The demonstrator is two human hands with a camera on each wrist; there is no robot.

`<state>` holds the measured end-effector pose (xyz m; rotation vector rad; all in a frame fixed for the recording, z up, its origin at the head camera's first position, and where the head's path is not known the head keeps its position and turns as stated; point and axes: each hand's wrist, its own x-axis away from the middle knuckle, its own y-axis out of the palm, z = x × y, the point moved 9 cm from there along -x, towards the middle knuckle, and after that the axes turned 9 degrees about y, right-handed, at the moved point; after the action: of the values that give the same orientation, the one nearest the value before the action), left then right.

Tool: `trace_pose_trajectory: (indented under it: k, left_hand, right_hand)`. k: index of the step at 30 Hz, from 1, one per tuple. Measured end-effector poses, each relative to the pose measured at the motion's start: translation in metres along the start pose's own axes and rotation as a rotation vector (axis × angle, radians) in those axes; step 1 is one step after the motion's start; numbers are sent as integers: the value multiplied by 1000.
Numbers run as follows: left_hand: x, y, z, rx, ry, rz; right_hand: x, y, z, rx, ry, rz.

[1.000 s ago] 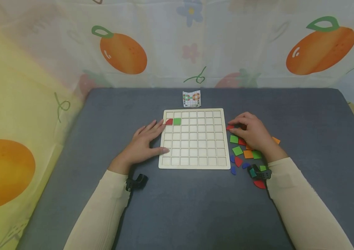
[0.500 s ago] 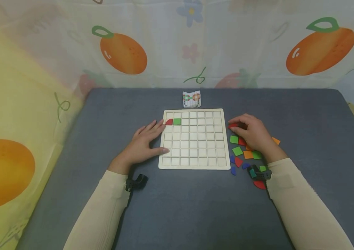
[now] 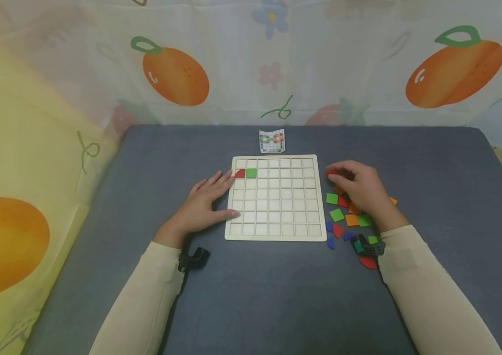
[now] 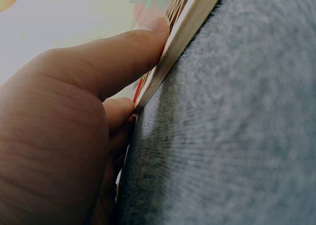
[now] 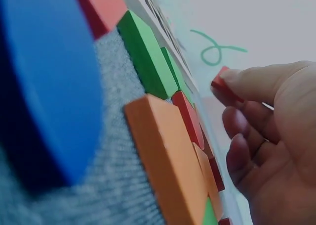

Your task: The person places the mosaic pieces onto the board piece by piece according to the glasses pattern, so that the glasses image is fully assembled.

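A pale wooden grid board [image 3: 274, 204] lies on the dark table. In its second row from the far side sit a red quarter-round tile [image 3: 240, 173] and a green square tile [image 3: 251, 173]. My left hand [image 3: 206, 203] rests along the board's left edge, fingers spread and thumb on the rim; the left wrist view shows the thumb [image 4: 123, 52] against the edge. My right hand [image 3: 361, 187], just right of the board, pinches a small red tile [image 5: 220, 79] between thumb and fingers, above the loose tiles. The fingers partly cover the tile.
Right of the board lie loose tiles: green squares [image 3: 337, 215], an orange square [image 3: 351, 220], red pieces [image 3: 338, 230] and blue pieces [image 3: 330, 242]. Another red piece [image 3: 368, 263] is by the right wrist. A small printed grid card [image 3: 271, 141] stands behind the board.
My right hand has picked up the red tile from beside the board and moved it slightly away and to the right. The left hand and board have stayed put.
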<state>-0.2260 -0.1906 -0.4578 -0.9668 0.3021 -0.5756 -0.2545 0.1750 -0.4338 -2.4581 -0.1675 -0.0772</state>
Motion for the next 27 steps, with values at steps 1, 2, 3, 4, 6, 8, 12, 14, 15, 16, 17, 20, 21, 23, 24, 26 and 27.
trace_pose_trajectory:
  k: [1, 2, 3, 4, 6, 8, 12, 14, 15, 16, 17, 20, 21, 23, 24, 26, 27]
  left_hand:
    - [0, 0, 0, 1, 1, 1]
    - [0, -1, -1, 2, 3, 1]
    - [0, -1, -1, 2, 4, 1]
    - [0, -1, -1, 2, 6, 1]
    - [0, -1, -1, 3, 9, 0]
    - [0, -1, -1, 3, 11, -1]
    - [0, -1, -1, -2, 12, -3]
    - [-1, -1, -2, -2, 12, -3]
    - [-1, -1, -2, -2, 13, -2]
    - [-1, -1, -1, 0, 14, -1]
    - [-1, -1, -1, 0, 13, 0]
    - [-1, 0, -1, 0, 8, -1]
    - [-1, 0, -1, -1, 7, -2]
    - [0, 0, -1, 1, 3, -3]
    - [0, 0, -1, 3, 2, -3]
    - [0, 0, 0, 6, 3, -3]
    - [0, 0, 0, 10, 3, -2]
  right_hand:
    - [0, -1, -1, 1, 1, 3]
    - [1, -1, -3, 2, 1, 4]
    - [1, -1, -4, -2, 4, 3]
    - [1, -1, -5, -4, 8, 1]
    - [1, 0, -7, -10, 14, -5]
    - [1, 0, -9, -20, 22, -11]
    - [2, 2, -12, -53, 43, -37]
    - [2, 3, -14, -75, 61, -54]
    - [3, 3, -14, -90, 69, -63]
    - [3, 4, -16, -108, 76, -71]
    - [3, 4, -17, -125, 80, -79]
    - [4, 5, -22, -158, 71, -87]
    - [5, 5, -25, -166, 65, -86]
    - [6, 4, -29, -168, 53, -81]
    - [7, 4, -31, -164, 50, -78]
    - [7, 5, -35, -160, 51, -75]
    - [8, 5, -36, -161, 52, -76]
